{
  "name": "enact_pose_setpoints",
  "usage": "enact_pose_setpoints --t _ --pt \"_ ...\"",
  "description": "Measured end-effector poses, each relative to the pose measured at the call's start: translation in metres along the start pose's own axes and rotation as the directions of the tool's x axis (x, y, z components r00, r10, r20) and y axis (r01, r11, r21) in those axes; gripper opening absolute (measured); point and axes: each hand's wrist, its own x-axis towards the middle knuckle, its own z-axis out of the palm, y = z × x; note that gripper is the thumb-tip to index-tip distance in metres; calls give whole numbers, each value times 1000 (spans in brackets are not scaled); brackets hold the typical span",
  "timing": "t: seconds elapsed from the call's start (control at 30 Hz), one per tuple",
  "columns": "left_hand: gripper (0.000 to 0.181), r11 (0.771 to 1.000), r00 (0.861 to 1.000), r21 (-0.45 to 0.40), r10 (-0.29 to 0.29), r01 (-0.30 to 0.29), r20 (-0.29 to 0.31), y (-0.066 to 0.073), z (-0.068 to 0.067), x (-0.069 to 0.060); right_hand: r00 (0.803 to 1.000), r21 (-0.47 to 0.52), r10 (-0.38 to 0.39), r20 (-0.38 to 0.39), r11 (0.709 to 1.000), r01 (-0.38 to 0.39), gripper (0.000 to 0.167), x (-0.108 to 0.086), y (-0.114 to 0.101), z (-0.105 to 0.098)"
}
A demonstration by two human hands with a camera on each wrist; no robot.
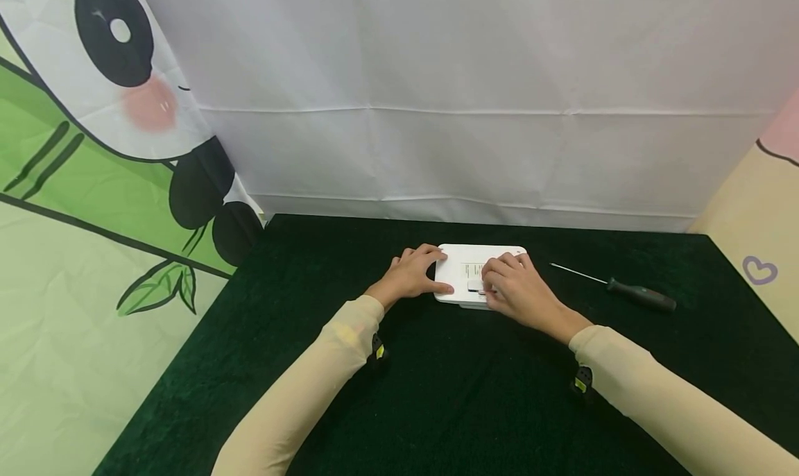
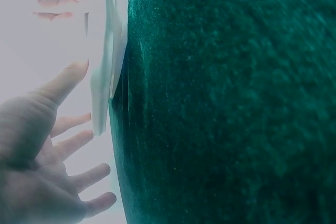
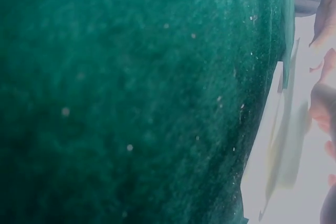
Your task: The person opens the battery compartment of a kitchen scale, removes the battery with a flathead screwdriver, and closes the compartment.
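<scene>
A flat white device with rounded corners (image 1: pixel 458 257) lies on the dark green cloth, a printed label on its upper face. My left hand (image 1: pixel 408 275) rests at its left end, thumb and fingertips touching it; in the left wrist view that hand (image 2: pixel 42 150) has its fingers spread and fairly straight beside the device (image 2: pixel 100 66). Over the device's right part, my right hand (image 1: pixel 521 292) has bent fingers and pinches a small light piece (image 1: pixel 474 286) near the front edge. The fingers partly hide that piece. The right wrist view catches only part of the hand (image 3: pixel 325 98).
A screwdriver with a dark handle (image 1: pixel 643 296) lies right of the device, its shaft pointing left. Dark green cloth (image 1: pixel 437 393) covers the table. Behind hangs a white sheet (image 1: pixel 468 157), with a cartoon-printed sheet (image 1: pixel 69 289) on the left.
</scene>
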Motion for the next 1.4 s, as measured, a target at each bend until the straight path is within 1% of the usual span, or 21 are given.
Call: enact_pose_setpoints --t 0.27,0.47,0.63,0.8,0.97,1.2,1.4 --pt "76 1000 1000 -1 0 0 0 2 0 1 999 45 35 -18 998 -34 7 1 -1 -1" --pt "76 1000 1000 -1 -4 4 -1 3 0 1 997 18 65 -27 998 -65 9 -5 1 -5" --pt "76 1000 1000 10 -2 2 -2 4 0 0 994 11 100 -39 995 -100 10 -13 8 -9" --pt "76 1000 1000 10 -3 3 -5 3 1 1 989 1 131 -63 991 -131 10 -24 18 -16" --pt "77 1000 1000 5 -1 1 -8 1 1 1 986 -15 135 -100 990 -137 10 -38 29 -23" --pt "78 1000 1000 1 2 -2 -8 1 0 0 980 -45 174 -91 983 -179 14 -61 44 -32" --pt "78 1000 1000 2 3 -3 -9 1 0 -1 978 -73 187 -87 978 -194 15 -78 53 -36"
